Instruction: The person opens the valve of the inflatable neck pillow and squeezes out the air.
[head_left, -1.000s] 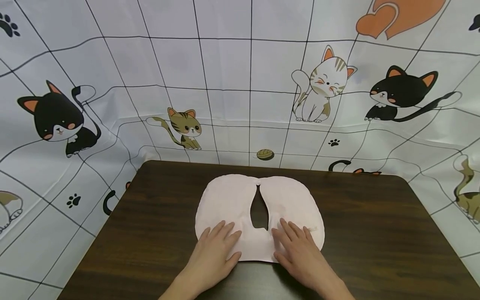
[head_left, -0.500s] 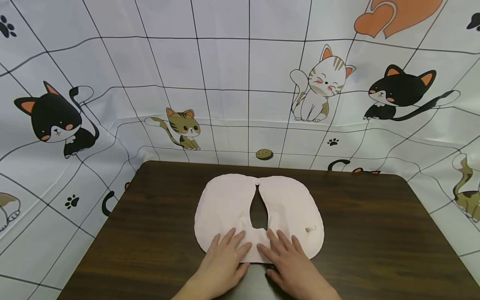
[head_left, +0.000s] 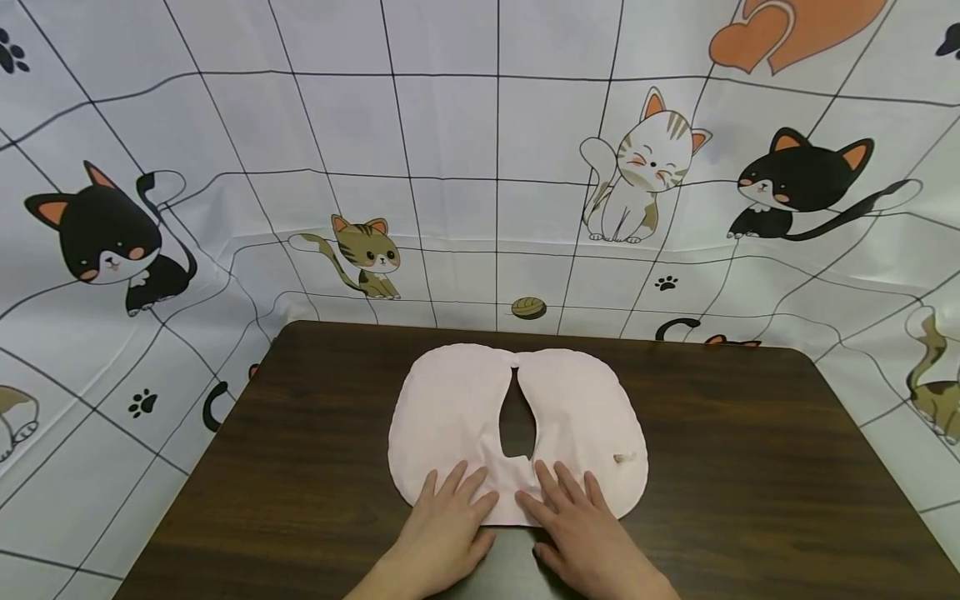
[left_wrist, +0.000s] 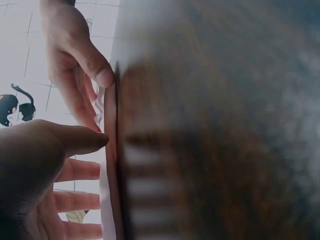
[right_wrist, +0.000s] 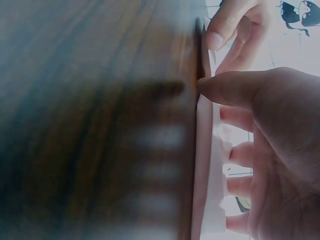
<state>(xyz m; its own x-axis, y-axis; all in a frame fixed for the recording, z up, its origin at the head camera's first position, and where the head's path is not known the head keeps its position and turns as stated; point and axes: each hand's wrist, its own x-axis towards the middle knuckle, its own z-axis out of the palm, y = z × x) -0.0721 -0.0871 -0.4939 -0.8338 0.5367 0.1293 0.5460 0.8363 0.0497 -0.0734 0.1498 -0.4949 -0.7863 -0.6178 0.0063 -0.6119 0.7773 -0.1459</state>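
A pale pink U-shaped neck pillow, fairly flat, lies on the dark wooden table. Its two lobes meet at the far side around a teardrop-shaped gap. On the right lobe is a small clear and brownish piece that looks like an air valve. My left hand rests with spread, straight fingers on the pillow's near left part. Beside it, the right hand lies the same way on the near right part. Both wrist views show the thumbs at the pillow's thin near edge, fingers over its top.
Behind and beside the table hangs a white sheet with black grid lines and printed cats. The table's far edge lies a little beyond the pillow. Bare wood shows on both sides of the pillow.
Both hands have slid closer together and slightly toward the near edge. The right hand has moved left, uncovering the valve-like piece. Over the last half second they barely move.
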